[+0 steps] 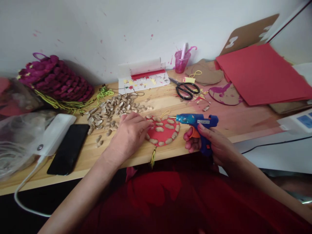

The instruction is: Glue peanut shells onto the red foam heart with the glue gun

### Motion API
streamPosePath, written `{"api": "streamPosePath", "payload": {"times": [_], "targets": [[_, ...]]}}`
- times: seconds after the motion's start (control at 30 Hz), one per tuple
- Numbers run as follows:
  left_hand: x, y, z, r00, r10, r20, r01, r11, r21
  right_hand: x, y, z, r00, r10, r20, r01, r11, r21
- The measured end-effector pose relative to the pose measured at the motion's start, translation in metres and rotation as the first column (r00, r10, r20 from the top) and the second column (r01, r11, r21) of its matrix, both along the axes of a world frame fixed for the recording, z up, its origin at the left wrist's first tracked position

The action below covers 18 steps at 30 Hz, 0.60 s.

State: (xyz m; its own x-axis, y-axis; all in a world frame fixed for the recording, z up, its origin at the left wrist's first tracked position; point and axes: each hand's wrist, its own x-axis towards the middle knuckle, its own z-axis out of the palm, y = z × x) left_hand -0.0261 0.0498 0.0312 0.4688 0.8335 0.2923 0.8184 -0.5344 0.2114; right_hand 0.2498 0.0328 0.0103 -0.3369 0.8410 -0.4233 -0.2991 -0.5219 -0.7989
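A red heart-shaped card (162, 135) ringed with peanut shells lies near the front edge of the wooden table (170, 100). My left hand (130, 133) rests palm down at its left side, fingertips pressing on the shells there. My right hand (209, 144) is wrapped round the handle of a blue glue gun (197, 122), a finger on its orange trigger. The nozzle points left, just above the card's upper right edge. A yellow tassel (153, 157) hangs from the card over the table edge.
A heap of peanut shells (114, 110) lies left of the card. A black phone (69, 148) and white power bank (55, 133) sit far left. Black scissors (186, 89), a pink cup (181, 61), red paper sheets (262, 74) and cardboard shapes (225, 94) fill the back right.
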Motion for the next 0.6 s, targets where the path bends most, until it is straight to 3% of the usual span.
{"api": "streamPosePath", "payload": {"times": [0.6], "targets": [[0.010, 0.005, -0.009, 0.998, -0.053, 0.019, 0.054, 0.998, -0.038, 0.001, 0.001, -0.001, 0.998, -0.004, -0.066, 0.003, 1.000, -0.011]]}}
